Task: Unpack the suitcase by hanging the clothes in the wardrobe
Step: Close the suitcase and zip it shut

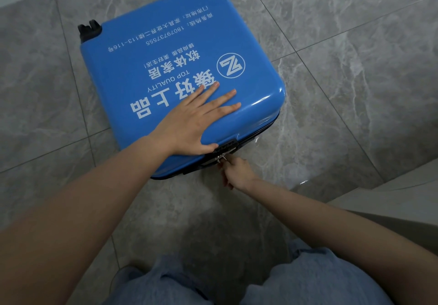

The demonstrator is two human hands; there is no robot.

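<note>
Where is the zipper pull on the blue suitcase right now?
In the head view, the zipper pull sits on the suitcase's near edge, below the lock, pinched by the right hand.

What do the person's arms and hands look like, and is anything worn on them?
Both forearms are bare: no sleeves reach into view. The left hand and the right hand show no gloves, and no watch or bracelet is visible on the wrists. I see no rings, though the right hand's fingers are partly hidden. At the bottom, the knees are covered by light blue jeans.
</note>
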